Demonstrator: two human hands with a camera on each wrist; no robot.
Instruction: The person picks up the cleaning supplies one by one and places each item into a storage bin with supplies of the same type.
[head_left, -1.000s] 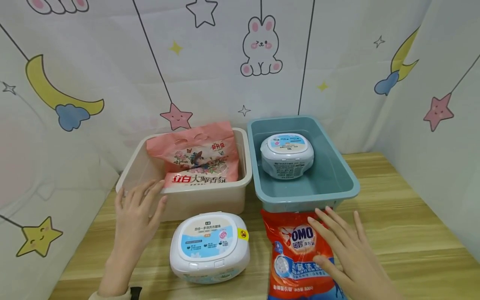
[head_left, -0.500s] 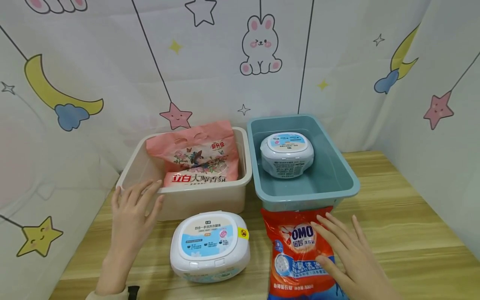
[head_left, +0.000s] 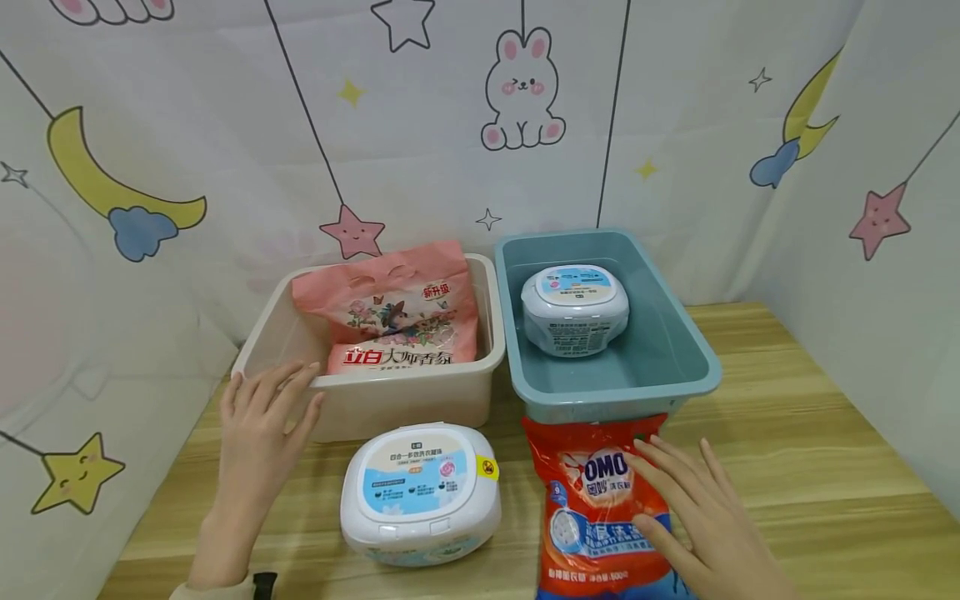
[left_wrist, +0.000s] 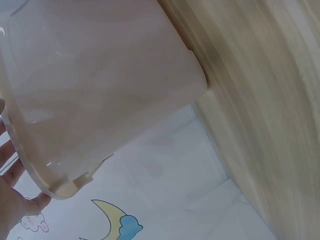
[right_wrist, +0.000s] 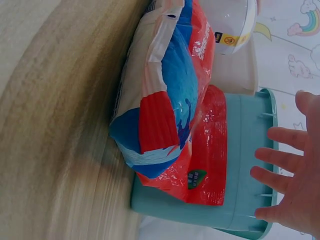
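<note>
My left hand (head_left: 258,433) touches the front-left rim of a cream plastic basin (head_left: 405,408), fingers loosely spread. In the left wrist view, fingertips (left_wrist: 37,202) lie at the basin's rim. A pink bag of laundry detergent (head_left: 397,312) leans inside that basin. My right hand (head_left: 705,517) hovers with spread fingers beside and above a red and blue OMO detergent bag (head_left: 600,500); the right wrist view shows a gap between them. A white lidded tub (head_left: 420,500) of laundry capsules stands on the table between the hands.
A blue-green basin (head_left: 660,333) stands right of the cream one, with a second white tub (head_left: 573,312) in it. The wooden table (head_left: 810,467) ends at a printed curtain (head_left: 420,150) at the back and sides.
My left hand has shifted slightly left along the basin's rim. The right hand has drifted a little to the right and down over the OMO bag. The objects stay put.
</note>
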